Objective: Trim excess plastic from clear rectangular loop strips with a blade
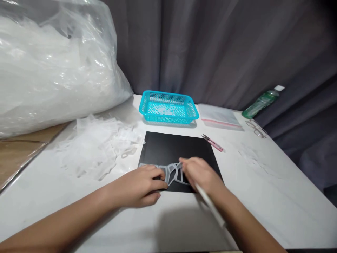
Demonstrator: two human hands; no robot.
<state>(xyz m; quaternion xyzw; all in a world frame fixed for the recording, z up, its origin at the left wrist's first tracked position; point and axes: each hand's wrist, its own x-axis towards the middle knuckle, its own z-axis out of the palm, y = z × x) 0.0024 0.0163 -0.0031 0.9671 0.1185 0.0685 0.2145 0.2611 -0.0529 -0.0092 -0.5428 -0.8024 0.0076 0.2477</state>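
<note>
A translucent plastic piece with cut-out openings (172,174) lies on a black mat (179,146). My left hand (146,183) rests on its left part, fingers bent and pressing it against the mat. In my right hand (202,174) is a slim white-handled tool (210,203), gripped like a pen; the handle slants back toward my wrist. Its working end is hidden or too blurred to make out, close to the right part of the piece. Left of the mat spreads a heap of thin translucent plastic pieces (92,147).
A turquoise basket (170,120) with small clear pieces stands behind the mat. Pink-handled snips (214,143) lie at its right corner. Farther right are a zip bag (221,116), a green bottle (262,102), glasses (256,128) and thin scraps (254,158). A large plastic bag (52,70) bulges at left.
</note>
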